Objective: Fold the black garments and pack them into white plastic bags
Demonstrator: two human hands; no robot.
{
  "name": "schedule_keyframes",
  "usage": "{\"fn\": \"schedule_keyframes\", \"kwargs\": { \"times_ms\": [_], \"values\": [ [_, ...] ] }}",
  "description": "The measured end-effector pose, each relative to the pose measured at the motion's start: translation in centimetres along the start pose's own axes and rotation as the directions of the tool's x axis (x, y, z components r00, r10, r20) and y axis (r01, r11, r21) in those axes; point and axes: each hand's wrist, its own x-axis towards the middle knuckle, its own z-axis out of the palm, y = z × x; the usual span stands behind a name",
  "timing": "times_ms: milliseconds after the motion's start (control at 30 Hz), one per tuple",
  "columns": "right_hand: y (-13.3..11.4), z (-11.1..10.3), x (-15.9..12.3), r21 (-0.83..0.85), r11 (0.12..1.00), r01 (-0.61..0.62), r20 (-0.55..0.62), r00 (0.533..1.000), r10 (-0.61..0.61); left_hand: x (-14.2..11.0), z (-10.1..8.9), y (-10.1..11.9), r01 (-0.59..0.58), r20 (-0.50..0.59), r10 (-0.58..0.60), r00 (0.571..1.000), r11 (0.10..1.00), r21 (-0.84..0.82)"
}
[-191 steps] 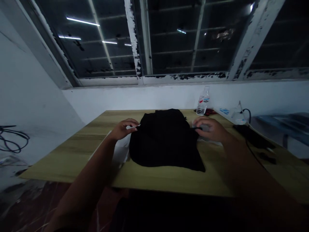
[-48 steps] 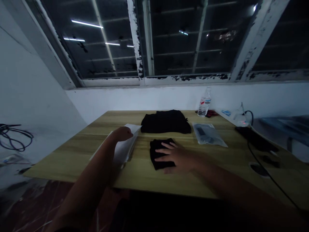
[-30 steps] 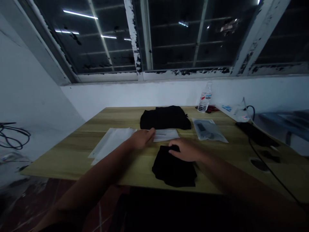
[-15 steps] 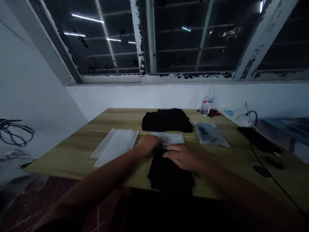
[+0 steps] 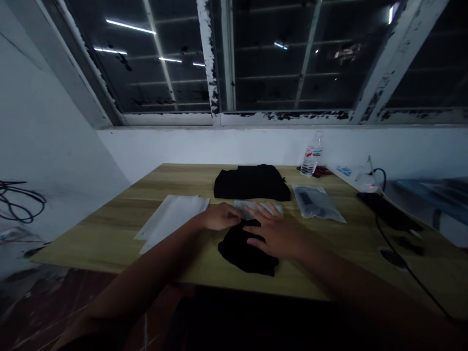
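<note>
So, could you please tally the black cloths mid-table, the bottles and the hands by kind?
Black cloths: 2, the far cloth and the near cloth
Bottles: 1, the bottle
Hands: 2, the left hand and the right hand
Total: 5

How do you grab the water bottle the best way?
I'd wrap a hand around the bottle's middle, coming from the front. It stands upright, its body looks round and wider than its neck, and the wall behind would probably block the back.
</note>
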Motion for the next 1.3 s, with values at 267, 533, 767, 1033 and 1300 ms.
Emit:
{"fn": "schedule_keyframes", "kwargs": {
  "times_ms": [267,533,767,1033,1300],
  "values": [
    [-0.3,-0.4,-0.2,0.043,0.999,-0.017,0.009,1.0,0.016,0.0,0.6,0.8,-0.096,-0.118,0.105,0.988,0.992,0.081],
    [-0.3,0.4,0.3,0.051,0.998,-0.042,0.024,0.999,0.04,0.4,1.2,1.2,-0.177,-0.135,0.2,0.97,0.97,0.165],
    [-0.2,0.2,0.2,0.026,0.998,-0.054,-0.012,0.998,0.054,0.6,1.3,0.0,-0.108,-0.064,0.13,0.989,0.954,0.278],
    [-0.2,0.2,-0.2,0.026,0.974,-0.225,-0.017,0.974,0.225,0.4,1.3,-0.2,-0.092,-0.083,0.12,0.989,0.954,0.286],
    [2.0,0.6,-0.6,0.022,0.968,-0.248,0.047,0.968,0.247,0.2,1.4,1.1,-0.064,-0.128,0.109,0.986,0.946,0.317]
  ]
}}
